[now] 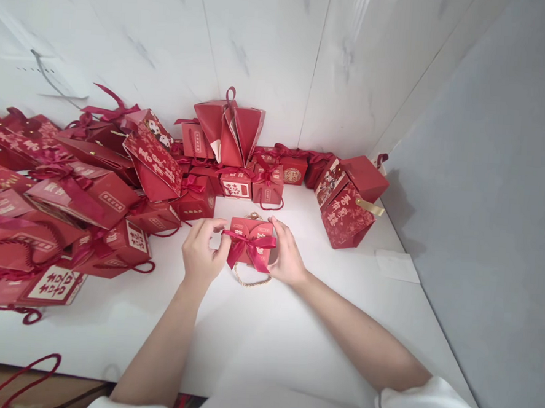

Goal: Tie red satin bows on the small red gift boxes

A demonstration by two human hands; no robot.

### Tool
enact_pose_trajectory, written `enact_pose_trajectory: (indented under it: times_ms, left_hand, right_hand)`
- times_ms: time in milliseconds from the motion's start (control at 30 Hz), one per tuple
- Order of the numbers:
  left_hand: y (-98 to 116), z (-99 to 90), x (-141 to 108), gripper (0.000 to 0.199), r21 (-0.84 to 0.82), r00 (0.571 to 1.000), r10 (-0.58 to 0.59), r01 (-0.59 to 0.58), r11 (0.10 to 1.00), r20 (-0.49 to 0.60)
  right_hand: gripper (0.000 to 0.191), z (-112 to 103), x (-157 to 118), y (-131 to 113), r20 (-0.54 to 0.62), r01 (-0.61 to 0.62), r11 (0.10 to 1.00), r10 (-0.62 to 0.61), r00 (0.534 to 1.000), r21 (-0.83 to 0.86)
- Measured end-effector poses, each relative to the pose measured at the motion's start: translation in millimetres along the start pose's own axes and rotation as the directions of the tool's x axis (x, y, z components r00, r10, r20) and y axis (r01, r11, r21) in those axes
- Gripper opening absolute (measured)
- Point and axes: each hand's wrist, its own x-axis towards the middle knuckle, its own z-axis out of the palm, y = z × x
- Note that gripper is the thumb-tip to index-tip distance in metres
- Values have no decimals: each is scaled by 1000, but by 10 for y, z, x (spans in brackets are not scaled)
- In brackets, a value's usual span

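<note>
A small red gift box (pixel 238 225) sits on the white table in front of me, tied with a dark red ribbon bow (pixel 251 247). Gold cord handles (pixel 252 283) stick out at its front and back. My left hand (pixel 205 246) is at the box's left side, thumb and forefinger closed around the left end of the bow. On the opposite side, my right hand (pixel 288 253) grips the box, its fingers at the far right corner and the thumb near the front corner.
Many red gift boxes (pixel 107 197) are heaped on the left. More boxes (pixel 268 188) line the wall, with a folded carton (pixel 240 134) on top. A larger red box (pixel 349 202) stands at right, near a white paper piece (pixel 398 266). A grey panel (pixel 495 181) borders the table.
</note>
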Motion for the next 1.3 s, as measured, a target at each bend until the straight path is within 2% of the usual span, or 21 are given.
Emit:
enact_pose_trajectory:
  times_ms: [67,200,367,533,600,800,1033,1200,1300]
  left_hand:
    - [-3,-9,12,18,-35,998,-19,21,999,59]
    - [-29,10,21,22,-78,987,23,-11,997,159]
    - [-17,43,13,11,-128,991,-47,63,990,126]
    - [52,24,26,29,-175,992,-46,67,982,121]
    - [66,20,28,28,-201,990,-52,78,977,128]
    - [53,1,52,11,-273,976,-183,209,939,120]
    - [2,-18,70,23,-376,917,-311,387,842,248]
    - [-11,-13,64,17,-224,905,-397,423,878,153]
    - [-5,-24,72,27,-176,888,-422,452,875,184]
  right_hand:
    - [112,-5,4,-4,-3,-5,1000,5,1000,9]
    - [113,-12,14,-3,-11,-4,1000,4,1000,30]
    - [116,-12,12,8,-7,-4,1000,5,1000,25]
    - [113,-17,14,-10,7,36,999,-36,999,17]
    - [112,-18,13,-16,19,42,999,-43,999,13]
    - [114,-6,6,-8,22,22,999,-22,1000,24]
    - [117,-5,8,-9,13,14,999,-14,1000,48]
    - [118,-27,17,-13,30,13,999,-15,999,51]
    - [120,-43,29,-26,42,-5,999,2,999,50]
